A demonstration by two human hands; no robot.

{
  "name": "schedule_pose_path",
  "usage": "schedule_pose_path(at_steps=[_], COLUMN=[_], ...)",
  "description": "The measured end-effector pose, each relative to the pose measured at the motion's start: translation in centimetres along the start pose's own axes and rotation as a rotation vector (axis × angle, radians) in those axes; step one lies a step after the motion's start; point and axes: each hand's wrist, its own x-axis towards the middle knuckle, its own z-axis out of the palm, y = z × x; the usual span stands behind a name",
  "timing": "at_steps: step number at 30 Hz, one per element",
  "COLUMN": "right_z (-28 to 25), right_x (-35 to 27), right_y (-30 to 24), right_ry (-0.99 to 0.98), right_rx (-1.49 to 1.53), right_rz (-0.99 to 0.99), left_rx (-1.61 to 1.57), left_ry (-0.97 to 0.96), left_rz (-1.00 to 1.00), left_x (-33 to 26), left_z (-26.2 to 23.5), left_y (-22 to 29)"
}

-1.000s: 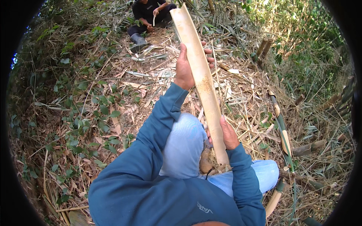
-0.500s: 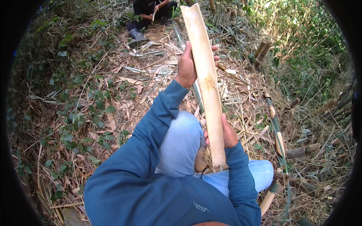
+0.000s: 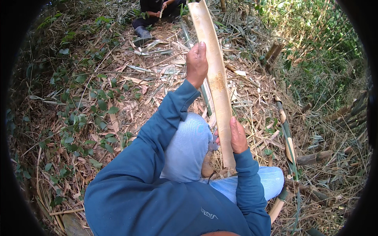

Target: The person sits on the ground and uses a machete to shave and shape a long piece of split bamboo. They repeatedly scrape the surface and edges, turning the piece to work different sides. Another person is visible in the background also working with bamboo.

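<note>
A long, pale, split length of bamboo (image 3: 215, 55) stands slanting across the middle, its inner face toward me and a brown-flecked patch near its midpoint. My left hand (image 3: 197, 65) is closed on its left edge in the upper half, the fingers hidden behind it. Lower down, my right hand (image 3: 238, 137) grips the right edge, thumb along the rim and fingertips showing past the left edge. Close to those fingertips is a small grey thing (image 3: 214, 146), too little of it showing to name. The bamboo's lower end lies between my bent legs in light blue trousers (image 3: 187, 149).
At the far side another person (image 3: 151, 17) in dark clothes and boots sits holding a pale stick. Dry leaves and bamboo shavings cover the ground (image 3: 157, 82). Cut green bamboo (image 3: 287, 133) lies at right, a stump (image 3: 273, 53) stands beyond, and leafy plants (image 3: 104, 104) grow at left.
The bamboo has turned slightly and its lower end has risen a little. My left fingertips, earlier visible past its right edge, are now hidden behind it. The grey thing has come into view.
</note>
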Motion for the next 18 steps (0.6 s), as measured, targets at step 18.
schedule_pose_path(at_steps=[18], right_z=[-0.1], right_x=[-0.1], right_y=[-0.5], right_ry=[0.074], right_rx=[-0.251], right_rz=[-0.138], left_rx=[-0.322], left_ry=[-0.172], left_rz=[-0.129], left_x=[-0.8], left_z=[0.3], left_y=[3.0])
